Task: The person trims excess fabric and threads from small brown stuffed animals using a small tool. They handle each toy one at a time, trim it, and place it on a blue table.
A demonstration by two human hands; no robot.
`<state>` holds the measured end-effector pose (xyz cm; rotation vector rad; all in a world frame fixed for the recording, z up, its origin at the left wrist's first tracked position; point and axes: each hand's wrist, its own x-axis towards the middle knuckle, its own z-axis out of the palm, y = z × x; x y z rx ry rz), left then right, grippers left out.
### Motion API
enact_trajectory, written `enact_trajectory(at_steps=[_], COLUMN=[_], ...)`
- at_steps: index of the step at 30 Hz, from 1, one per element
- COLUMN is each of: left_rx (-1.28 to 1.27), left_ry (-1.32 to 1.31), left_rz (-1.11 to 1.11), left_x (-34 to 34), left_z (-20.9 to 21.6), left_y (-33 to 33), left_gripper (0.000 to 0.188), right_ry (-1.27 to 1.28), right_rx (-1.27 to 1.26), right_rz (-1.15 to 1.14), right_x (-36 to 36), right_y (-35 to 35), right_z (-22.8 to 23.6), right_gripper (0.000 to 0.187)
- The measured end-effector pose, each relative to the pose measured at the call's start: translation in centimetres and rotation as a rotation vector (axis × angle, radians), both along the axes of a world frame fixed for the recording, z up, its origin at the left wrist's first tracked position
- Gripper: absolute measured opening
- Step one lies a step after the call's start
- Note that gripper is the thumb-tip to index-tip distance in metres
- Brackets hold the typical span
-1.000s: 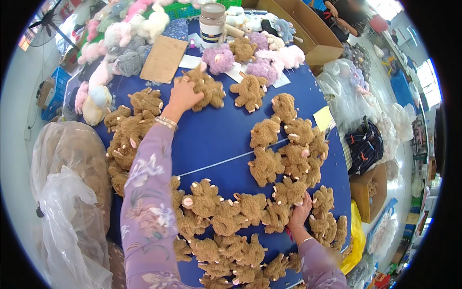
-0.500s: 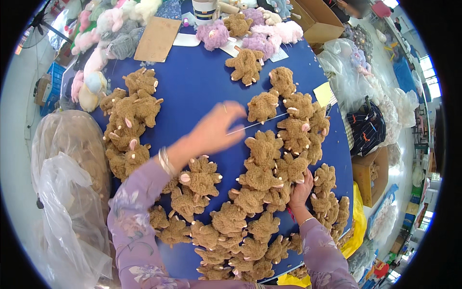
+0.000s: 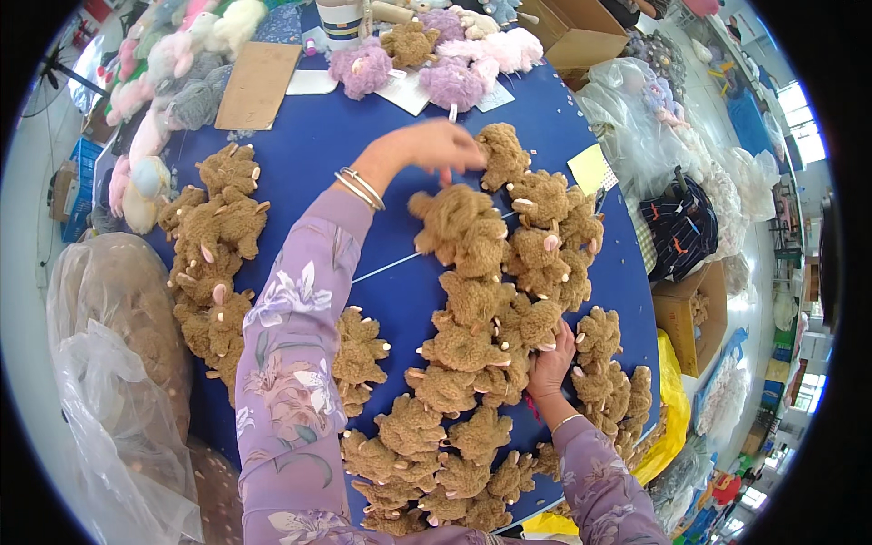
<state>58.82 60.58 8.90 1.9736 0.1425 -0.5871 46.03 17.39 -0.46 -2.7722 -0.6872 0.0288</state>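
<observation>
My left hand (image 3: 434,147) hovers over the upper end of a heap of brown curly plush toys (image 3: 468,350), fingers bent and thumb apart. Just below it is a motion-blurred brown plush toy (image 3: 447,218), overlapping another toy; a small gap shows between thumb and toy. At the right side of the heap rests my right hand (image 3: 550,365), its fingers curled and partly hidden against the toys. Something small and pink (image 3: 531,407) shows beside its palm; I cannot make out what it is. The toys have pale ears and feet.
More brown toys (image 3: 216,222) are piled at left, beside a clear plastic bag (image 3: 118,336). Purple and pink plush (image 3: 454,84), cardboard (image 3: 259,86) and a white bucket (image 3: 340,20) stand at the far side. A yellow note (image 3: 588,165) lies near the right edge of the blue table (image 3: 318,154).
The lone brown toy at the far side has come nearer, onto the heap's upper end. My left hand has moved farther away from me. My right hand stays beside the heap.
</observation>
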Motion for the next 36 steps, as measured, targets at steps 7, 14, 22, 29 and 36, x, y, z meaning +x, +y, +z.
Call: enact_trajectory(at_steps=[7, 14, 22, 29, 36], left_rx=[0.701, 0.846, 0.840, 0.884, 0.582], left_ry=[-0.728, -0.599, -0.561, -0.646, -0.701], left_rz=[0.661, 0.540, 0.431, 0.239, 0.629], left_x=[5.9, 8.2, 9.2, 12.2, 8.1], left_z=[-5.0, -5.8, -7.4, -11.7, -6.9], left_y=[4.7, 3.6, 6.1, 9.5, 6.1], left_gripper=[0.053, 0.057, 0.056, 0.053, 0.068], right_ry=[0.001, 0.006, -0.012, 0.011, -0.008], right_rx=[0.005, 0.022, -0.015, 0.012, 0.005], right_rz=[0.017, 0.020, 0.063, 0.055, 0.094], right_x=[0.3, 0.2, 0.5, 0.4, 0.7], right_y=[1.3, 1.5, 1.3, 1.3, 1.6], right_z=[1.1, 1.6, 1.4, 1.6, 2.1], right_gripper=[0.065, 0.057, 0.061, 0.073, 0.071])
